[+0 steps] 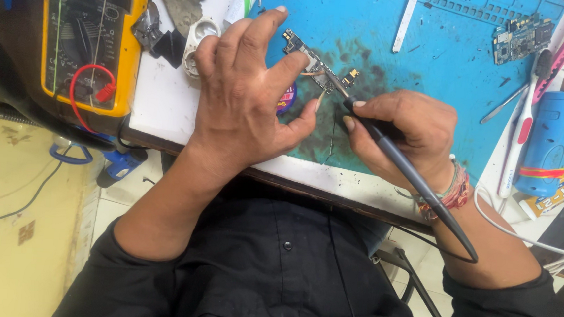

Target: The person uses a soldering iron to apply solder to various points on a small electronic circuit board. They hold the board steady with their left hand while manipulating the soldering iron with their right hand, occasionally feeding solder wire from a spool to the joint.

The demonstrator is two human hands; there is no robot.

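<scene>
Right hand (403, 130) grips a dark soldering iron (413, 177) like a pen, its tip resting on a small circuit board (315, 67). Left hand (250, 90), fingers spread, pins the board to the blue mat (447, 71), and its thumb appears to pinch a thin strand at the tip. Risks: the hot tip lies just beside the left thumb, so a slip could burn it; a loosened fingertip may let the board shift and smear the joint. A yellow meter (88, 39) lies well left of the board.
</scene>
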